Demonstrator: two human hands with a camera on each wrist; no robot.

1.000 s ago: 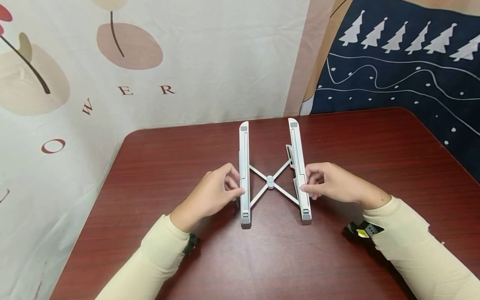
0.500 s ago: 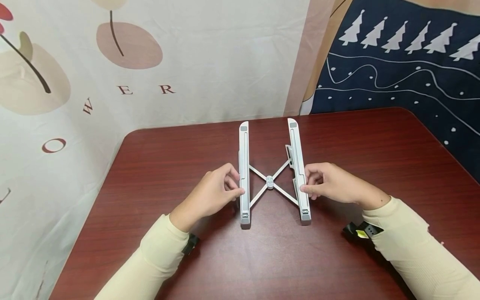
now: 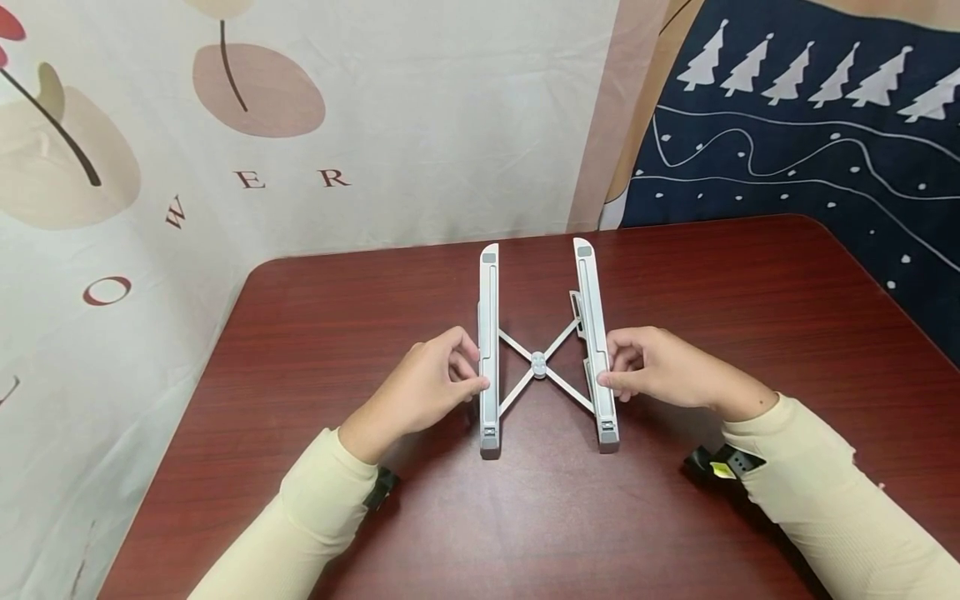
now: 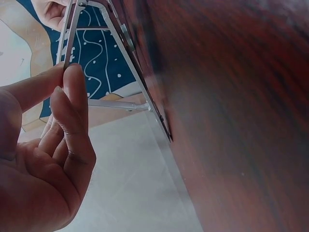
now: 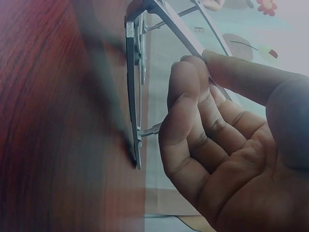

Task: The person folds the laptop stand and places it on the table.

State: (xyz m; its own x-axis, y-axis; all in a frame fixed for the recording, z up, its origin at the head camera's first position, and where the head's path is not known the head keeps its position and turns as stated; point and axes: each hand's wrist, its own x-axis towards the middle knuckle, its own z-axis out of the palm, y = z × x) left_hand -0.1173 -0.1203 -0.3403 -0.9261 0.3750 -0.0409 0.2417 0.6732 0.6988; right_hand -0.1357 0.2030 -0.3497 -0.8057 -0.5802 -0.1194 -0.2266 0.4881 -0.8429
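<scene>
A silver folding laptop stand [image 3: 538, 365] stands unfolded on the table, its two long side rails joined by an X of thin bars. With thumb and fingertips my left hand [image 3: 431, 387] pinches the left rail [image 3: 489, 333] about midway along. On the other side my right hand [image 3: 660, 367] pinches the right rail [image 3: 592, 325] the same way. In the left wrist view, thumb and curled fingers of the left hand [image 4: 58, 135] meet on the upper bar, over a sloping lower leg [image 4: 128, 58]. The right wrist view shows the right hand [image 5: 217, 130] gripping its upper bar likewise.
The dark red wooden table [image 3: 540, 525] extends around the stand. Behind it hang a pale printed cloth [image 3: 450, 125] and a navy cloth with white trees [image 3: 795, 142]. Black wrist straps show below both cream sleeves [image 3: 795, 458].
The right hand and the right rail have shifted slightly left, so the rails stand a little closer together. My left hand keeps its hold, almost still.
</scene>
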